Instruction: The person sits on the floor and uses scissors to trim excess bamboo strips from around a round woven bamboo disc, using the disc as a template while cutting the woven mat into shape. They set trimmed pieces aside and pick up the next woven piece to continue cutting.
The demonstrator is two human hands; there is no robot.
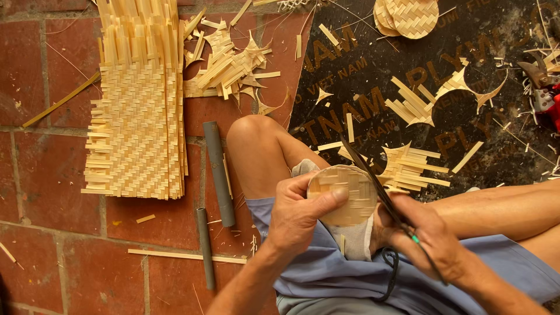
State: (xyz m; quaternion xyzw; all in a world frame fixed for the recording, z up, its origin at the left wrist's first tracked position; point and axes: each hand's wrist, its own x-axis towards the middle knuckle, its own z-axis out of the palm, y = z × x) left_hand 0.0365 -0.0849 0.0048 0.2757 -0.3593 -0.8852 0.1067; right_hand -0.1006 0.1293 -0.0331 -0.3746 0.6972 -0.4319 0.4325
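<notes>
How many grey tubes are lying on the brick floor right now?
2. One longer grey tube lies beside the person's knee, right of the woven mat. A thinner grey tube lies just below it, crossing a bamboo strip. Others may be hidden.

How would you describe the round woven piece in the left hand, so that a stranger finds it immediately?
Start at the bare knee in the middle. Just right of it, the left hand holds a pale woven disc against dark scissors in the right hand. Unlike the finished discs at the top, this one is held in the hand.
</notes>
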